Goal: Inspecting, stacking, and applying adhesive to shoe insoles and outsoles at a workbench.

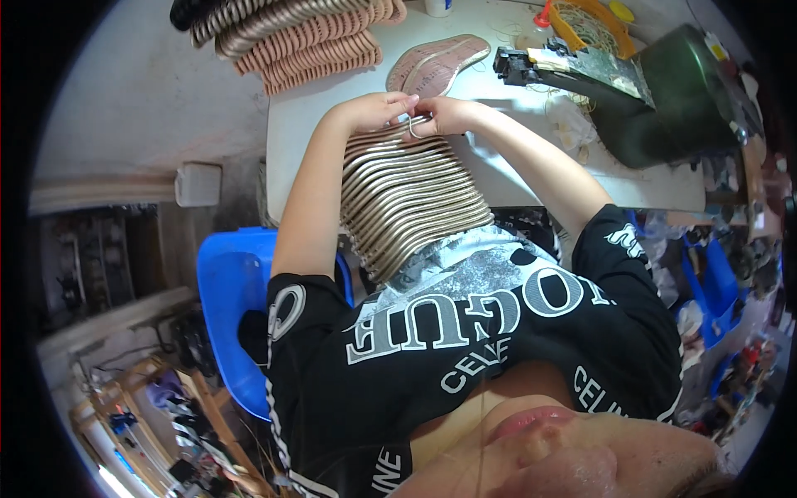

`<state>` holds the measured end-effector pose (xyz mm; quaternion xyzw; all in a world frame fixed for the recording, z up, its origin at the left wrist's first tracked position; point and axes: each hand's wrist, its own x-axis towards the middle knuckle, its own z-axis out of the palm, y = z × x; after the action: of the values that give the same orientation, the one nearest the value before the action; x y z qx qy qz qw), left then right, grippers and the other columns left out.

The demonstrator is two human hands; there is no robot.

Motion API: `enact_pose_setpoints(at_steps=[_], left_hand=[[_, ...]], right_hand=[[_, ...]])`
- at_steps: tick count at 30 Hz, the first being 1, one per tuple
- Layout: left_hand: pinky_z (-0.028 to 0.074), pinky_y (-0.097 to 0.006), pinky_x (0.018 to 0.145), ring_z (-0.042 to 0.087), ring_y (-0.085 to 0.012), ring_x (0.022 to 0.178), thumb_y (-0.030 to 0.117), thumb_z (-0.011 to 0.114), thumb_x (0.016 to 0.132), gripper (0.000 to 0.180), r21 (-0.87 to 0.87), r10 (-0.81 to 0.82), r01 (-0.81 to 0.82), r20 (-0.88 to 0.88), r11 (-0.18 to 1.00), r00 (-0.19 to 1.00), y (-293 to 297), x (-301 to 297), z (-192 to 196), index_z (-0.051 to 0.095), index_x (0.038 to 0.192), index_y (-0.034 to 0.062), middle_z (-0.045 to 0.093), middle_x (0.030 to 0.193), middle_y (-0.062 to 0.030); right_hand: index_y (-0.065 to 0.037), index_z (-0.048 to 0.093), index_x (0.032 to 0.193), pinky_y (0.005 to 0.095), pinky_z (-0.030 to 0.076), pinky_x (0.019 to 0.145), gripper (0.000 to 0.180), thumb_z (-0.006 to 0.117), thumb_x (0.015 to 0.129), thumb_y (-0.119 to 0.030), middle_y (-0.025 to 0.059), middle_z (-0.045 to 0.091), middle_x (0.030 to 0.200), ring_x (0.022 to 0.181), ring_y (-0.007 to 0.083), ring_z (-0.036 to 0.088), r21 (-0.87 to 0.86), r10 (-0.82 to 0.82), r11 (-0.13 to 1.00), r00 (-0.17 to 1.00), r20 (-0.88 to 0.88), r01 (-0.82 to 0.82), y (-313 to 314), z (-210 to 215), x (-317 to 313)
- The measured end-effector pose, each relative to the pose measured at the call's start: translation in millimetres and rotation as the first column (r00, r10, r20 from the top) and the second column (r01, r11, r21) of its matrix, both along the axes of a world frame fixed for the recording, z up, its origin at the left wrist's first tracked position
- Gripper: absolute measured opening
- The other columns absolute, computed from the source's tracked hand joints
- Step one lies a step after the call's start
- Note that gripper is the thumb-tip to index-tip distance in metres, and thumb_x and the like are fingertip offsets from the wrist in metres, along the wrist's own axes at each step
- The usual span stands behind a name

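Note:
A tall stack of thin, curved pieces with shiny gold edges (pixel 415 191) leans from my lap up to the table's front edge. My two hands meet at the top of this stack. My left hand (pixel 378 112) is closed, its fingertips pinched near the right hand's; what they grip is hidden. My right hand (pixel 444 116) is closed on a thin pale strip (pixel 411 128), which curves out beside its fingers. Just beyond the hands, a pinkish sole-shaped piece with a light rim (pixel 436 65) lies flat on the white table (pixel 303 137).
Stacks of pink and bronze-edged pieces (pixel 307 62) stand at the far left. At the right is a dark green machine (pixel 664 100) with a projecting arm. Behind it sit an orange basket (pixel 594 21) and a red-capped bottle (pixel 540 29). A blue chair (pixel 237 307) is left of me.

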<state>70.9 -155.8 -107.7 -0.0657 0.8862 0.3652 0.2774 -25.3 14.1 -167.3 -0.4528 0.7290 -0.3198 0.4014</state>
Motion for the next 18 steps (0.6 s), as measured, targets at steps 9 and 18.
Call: enact_pose_setpoints(at_steps=[9,18], left_hand=[[0.047,-0.039,0.088,0.063,-0.0375,0.097,0.057,0.036,0.095,0.068,-0.403,-0.154,0.200,0.144,0.893,0.978,19.8,-16.3,2.1,0.068,0.103,-0.0024,0.066,0.103,-0.0252],[0.050,-0.034,0.083,0.065,-0.0228,0.087,0.032,0.042,0.098,0.047,-0.086,0.266,-0.253,0.215,0.964,0.940,-22.6,14.1,-40.4,0.063,0.113,-0.0065,0.067,0.104,-0.0187]], right_hand=[[-0.005,0.063,0.115,0.0374,0.046,0.087,0.072,0.078,0.066,-0.056,0.0160,0.067,0.105,0.100,0.0297,0.061,0.136,0.010,0.991,1.000,-0.027,-0.007,-1.4,6.3,0.3],[-0.002,0.059,0.118,0.0303,0.049,0.065,0.090,0.078,0.058,-0.066,0.0105,0.065,0.092,0.073,0.0200,0.061,0.200,-0.017,0.980,1.000,-0.007,0.018,-2.5,16.9,6.5]])
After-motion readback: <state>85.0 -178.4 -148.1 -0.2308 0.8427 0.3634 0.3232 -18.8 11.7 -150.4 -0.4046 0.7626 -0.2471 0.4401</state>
